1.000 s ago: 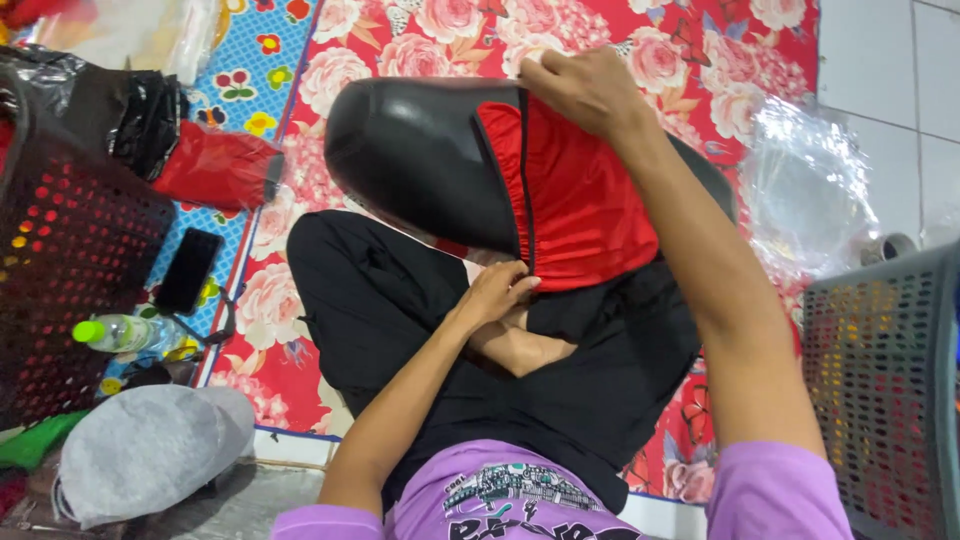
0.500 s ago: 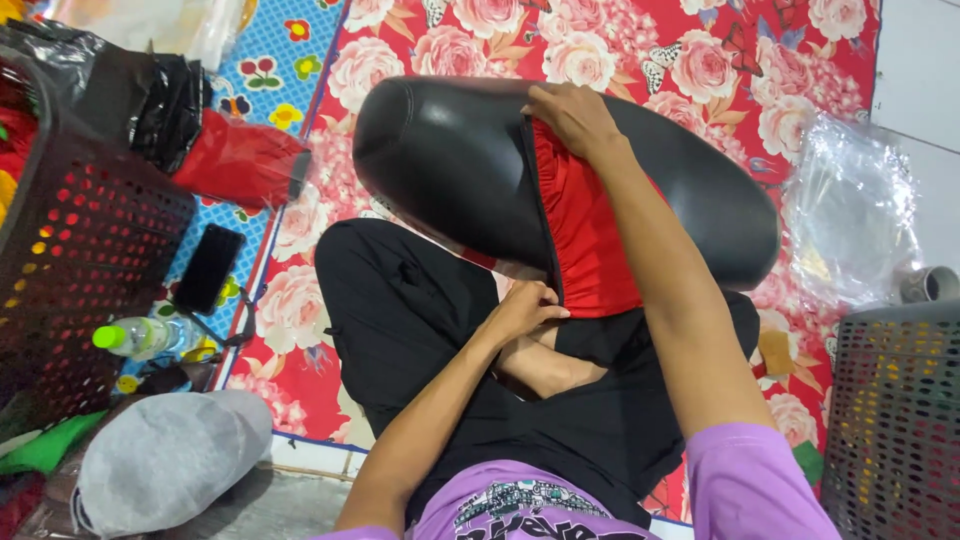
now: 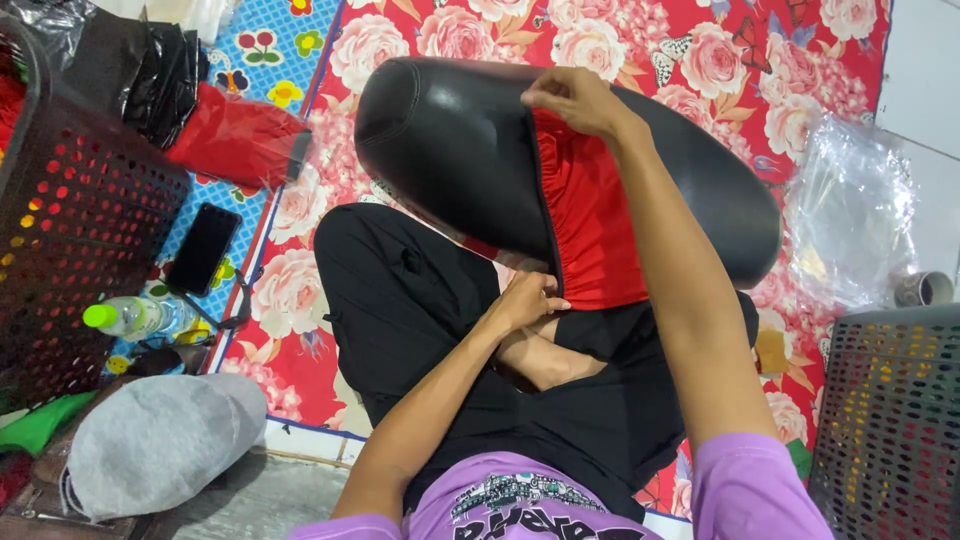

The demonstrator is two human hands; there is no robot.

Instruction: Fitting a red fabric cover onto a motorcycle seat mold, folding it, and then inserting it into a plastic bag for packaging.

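The red cover (image 3: 590, 215) has slid further along the black seat (image 3: 450, 150) (both hands (image 3: 575, 100) (image 3: 525, 300) pinching its edges).

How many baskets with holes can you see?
2. One dark perforated basket stands at the left edge beside the phone; a grey perforated basket sits at the lower right. Both run out of view.

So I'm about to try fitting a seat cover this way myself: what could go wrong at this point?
The red cover is gripped only at its edges, by the right hand on top and the left hand below; it might bunch or slip off the smooth black seat. The seat rests on the person's lap, so it could roll toward the phone and bottle beside it.
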